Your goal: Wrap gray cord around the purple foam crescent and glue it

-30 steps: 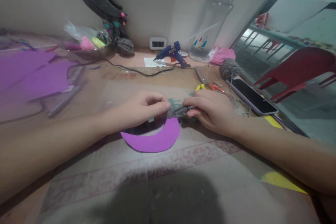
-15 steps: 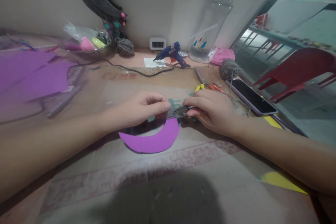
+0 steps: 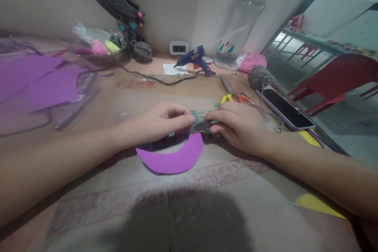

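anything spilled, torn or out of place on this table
Nothing looks plainly spilled or torn. Slightly untidy: loose grey yarn strands lie in loops between the right hand and the rectangular black-screened phone, rather than wound on the round grey yarn ball. The purple crescent-shaped sheet looks whole where it shows.

Pale wall (image 3: 165, 4), red chair (image 3: 339, 80) on grey floor (image 3: 279, 61), dim light.

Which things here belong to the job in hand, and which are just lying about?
In the job: purple crescent; grey strands between the left hand and right hand; probably the grey yarn ball, matching in colour.

Apparently just lying about: blue glue gun; phone; bottle; white clock; scissors.
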`<state>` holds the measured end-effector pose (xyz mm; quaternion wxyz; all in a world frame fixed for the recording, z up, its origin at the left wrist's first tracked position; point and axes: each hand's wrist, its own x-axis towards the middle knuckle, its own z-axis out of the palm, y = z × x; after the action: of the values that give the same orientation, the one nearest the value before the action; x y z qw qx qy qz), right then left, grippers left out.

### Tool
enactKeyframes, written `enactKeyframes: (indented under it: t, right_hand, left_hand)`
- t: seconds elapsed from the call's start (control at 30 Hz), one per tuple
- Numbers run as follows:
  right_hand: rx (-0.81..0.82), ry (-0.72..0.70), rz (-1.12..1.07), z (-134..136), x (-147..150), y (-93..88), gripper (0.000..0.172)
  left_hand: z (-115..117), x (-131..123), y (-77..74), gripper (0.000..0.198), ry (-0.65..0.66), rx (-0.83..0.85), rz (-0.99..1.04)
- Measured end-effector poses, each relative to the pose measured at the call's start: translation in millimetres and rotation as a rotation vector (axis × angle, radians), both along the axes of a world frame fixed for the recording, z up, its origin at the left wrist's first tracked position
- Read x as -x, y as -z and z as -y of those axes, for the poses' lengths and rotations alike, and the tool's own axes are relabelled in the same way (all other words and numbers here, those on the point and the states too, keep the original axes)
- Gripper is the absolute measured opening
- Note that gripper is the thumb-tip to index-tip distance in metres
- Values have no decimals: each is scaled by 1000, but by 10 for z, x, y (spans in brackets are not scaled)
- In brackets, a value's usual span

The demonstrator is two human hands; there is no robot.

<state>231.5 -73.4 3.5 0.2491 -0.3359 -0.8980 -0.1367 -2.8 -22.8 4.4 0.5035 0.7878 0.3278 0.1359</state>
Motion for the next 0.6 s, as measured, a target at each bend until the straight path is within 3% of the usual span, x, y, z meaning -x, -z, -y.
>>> enactKeyframes:
  t: [0.6]
  right_hand:
    - [-87,29,59,-4,4,-4,38]
  left_hand:
    - [-18,1,3,36,2,45,22]
